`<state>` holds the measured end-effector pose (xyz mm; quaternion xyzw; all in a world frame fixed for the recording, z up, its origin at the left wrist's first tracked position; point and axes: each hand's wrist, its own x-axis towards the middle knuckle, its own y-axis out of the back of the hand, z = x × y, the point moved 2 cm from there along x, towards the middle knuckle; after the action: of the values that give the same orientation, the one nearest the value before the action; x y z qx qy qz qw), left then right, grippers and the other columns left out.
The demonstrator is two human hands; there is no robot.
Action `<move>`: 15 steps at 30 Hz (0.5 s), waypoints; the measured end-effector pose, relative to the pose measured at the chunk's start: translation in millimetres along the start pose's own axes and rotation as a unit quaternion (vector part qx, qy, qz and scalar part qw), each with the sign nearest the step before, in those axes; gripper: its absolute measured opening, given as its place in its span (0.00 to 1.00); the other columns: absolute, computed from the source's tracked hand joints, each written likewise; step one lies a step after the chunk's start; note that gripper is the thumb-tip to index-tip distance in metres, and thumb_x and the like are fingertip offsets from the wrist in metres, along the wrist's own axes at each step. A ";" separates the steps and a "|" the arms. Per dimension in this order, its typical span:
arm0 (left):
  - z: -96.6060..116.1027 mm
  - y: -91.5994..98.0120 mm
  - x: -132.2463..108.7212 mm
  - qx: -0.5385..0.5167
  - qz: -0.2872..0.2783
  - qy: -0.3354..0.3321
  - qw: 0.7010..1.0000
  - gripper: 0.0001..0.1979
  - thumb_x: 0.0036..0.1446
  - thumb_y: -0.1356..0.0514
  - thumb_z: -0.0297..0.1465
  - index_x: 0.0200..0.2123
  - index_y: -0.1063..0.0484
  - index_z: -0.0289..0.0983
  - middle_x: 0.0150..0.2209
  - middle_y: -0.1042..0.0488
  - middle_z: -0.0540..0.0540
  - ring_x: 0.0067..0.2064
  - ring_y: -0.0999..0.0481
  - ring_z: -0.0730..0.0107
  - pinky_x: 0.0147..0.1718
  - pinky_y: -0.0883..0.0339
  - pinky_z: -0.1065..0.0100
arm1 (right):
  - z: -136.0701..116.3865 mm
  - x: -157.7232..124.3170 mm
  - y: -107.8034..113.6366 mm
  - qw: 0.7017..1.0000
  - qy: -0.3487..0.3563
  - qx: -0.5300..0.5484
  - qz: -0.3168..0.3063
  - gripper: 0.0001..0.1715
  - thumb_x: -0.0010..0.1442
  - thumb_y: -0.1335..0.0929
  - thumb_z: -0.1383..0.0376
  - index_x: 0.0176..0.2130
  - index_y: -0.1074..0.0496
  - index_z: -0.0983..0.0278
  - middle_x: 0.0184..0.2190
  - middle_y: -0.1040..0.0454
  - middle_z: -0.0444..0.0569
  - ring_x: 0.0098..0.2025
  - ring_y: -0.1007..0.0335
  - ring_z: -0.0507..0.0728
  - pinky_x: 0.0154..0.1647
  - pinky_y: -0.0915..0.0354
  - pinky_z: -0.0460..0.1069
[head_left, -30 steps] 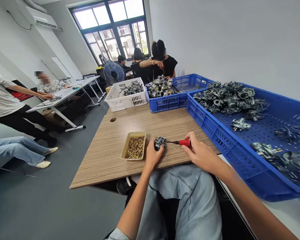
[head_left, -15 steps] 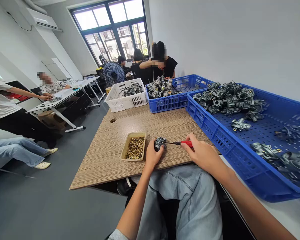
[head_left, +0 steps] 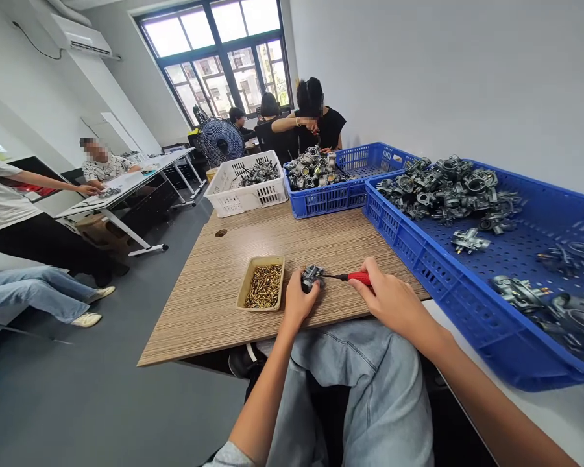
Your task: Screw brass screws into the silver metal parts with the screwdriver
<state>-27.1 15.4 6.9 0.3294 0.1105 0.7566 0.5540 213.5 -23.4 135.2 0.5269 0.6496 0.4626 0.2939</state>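
Head view: by the near edge of the wood-grain bench (head_left: 199, 301), the left hand (head_left: 298, 298) pinches a grey metal carburettor-like part (head_left: 313, 273); the right hand (head_left: 389, 297) grips a red-handled screwdriver (head_left: 359, 278), its long axis pointing leftward to that part.

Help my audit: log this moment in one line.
left hand: holds metal part; right hand: holds red-handled tool; tray: brass-coloured pieces

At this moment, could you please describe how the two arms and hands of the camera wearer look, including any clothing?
The left hand and right hand wear no gloves. The left forearm and right forearm are uncovered, without visible watch or bracelet. A light grey fabric sleeve appears on the left arm; no right sleeve is in view.
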 end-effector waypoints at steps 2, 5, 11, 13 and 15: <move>0.2 0.1 0.1 0.004 -0.004 0.000 1.000 0.18 0.64 0.35 0.36 0.55 0.28 0.37 0.51 0.20 0.39 0.52 0.20 0.56 0.54 0.28 0.57 | -0.9 1.0 -0.9 0.999 -0.016 -0.035 0.001 0.14 0.78 0.39 0.51 0.50 0.37 0.59 0.36 0.17 0.52 0.38 0.17 0.66 0.32 0.48 0.51; -1.3 -0.3 0.8 0.002 -0.010 0.007 1.000 0.18 0.64 0.35 0.36 0.55 0.28 0.37 0.50 0.20 0.40 0.51 0.20 0.56 0.54 0.28 0.57 | 0.6 2.4 -0.3 0.999 -0.021 -0.047 0.008 0.17 0.79 0.40 0.49 0.49 0.36 0.58 0.35 0.17 0.51 0.38 0.18 0.66 0.32 0.48 0.51; 25.0 15.0 -6.6 -0.011 0.027 0.013 0.999 0.33 0.57 0.28 0.39 0.62 0.31 0.35 0.61 0.25 0.32 0.64 0.27 0.43 0.64 0.34 0.45 | 5.7 4.1 1.4 0.999 -0.014 -0.024 0.020 0.15 0.79 0.40 0.50 0.50 0.35 0.58 0.36 0.17 0.50 0.39 0.18 0.65 0.33 0.47 0.50; 60.0 35.8 -18.2 -0.050 0.070 -0.018 0.996 0.27 0.62 0.31 0.41 0.61 0.29 0.38 0.61 0.26 0.34 0.63 0.27 0.46 0.62 0.32 0.47 | 6.6 4.6 0.4 1.000 -0.009 -0.022 0.017 0.15 0.78 0.40 0.50 0.50 0.35 0.58 0.36 0.17 0.50 0.39 0.18 0.64 0.33 0.48 0.50; 106.5 65.9 -36.1 -0.135 0.072 -0.052 0.987 0.16 0.71 0.38 0.44 0.54 0.25 0.41 0.52 0.23 0.40 0.54 0.23 0.55 0.54 0.28 0.54 | 7.4 5.0 -0.4 0.999 -0.007 -0.030 0.017 0.15 0.78 0.39 0.50 0.49 0.35 0.57 0.36 0.17 0.50 0.39 0.18 0.64 0.33 0.49 0.50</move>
<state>-5.3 -62.3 109.1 0.2977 -0.0456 0.7843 0.5424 218.4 -16.5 132.4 0.5320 0.6246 0.4830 0.3058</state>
